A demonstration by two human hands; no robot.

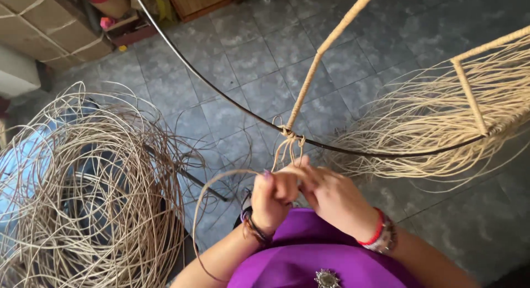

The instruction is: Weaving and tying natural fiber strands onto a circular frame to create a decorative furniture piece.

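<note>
My left hand (274, 197) and my right hand (331, 197) meet close to my chest, both pinching thin tan rattan strands (288, 151). The strands run up to a knot (292, 136) tied on a dark curved metal hoop (221, 92). A rattan-wrapped rod (326, 48) rises from the knot toward the upper right. One long strand (205, 191) loops out leftward from my left hand and curves down beside my arm.
A big tangled coil of loose rattan (88, 194) lies on the grey tiled floor at left. A wrapped frame with hanging rattan fringe (441, 117) fills the right. Cardboard boxes (49, 28) and a wooden crate (199, 1) stand at the back.
</note>
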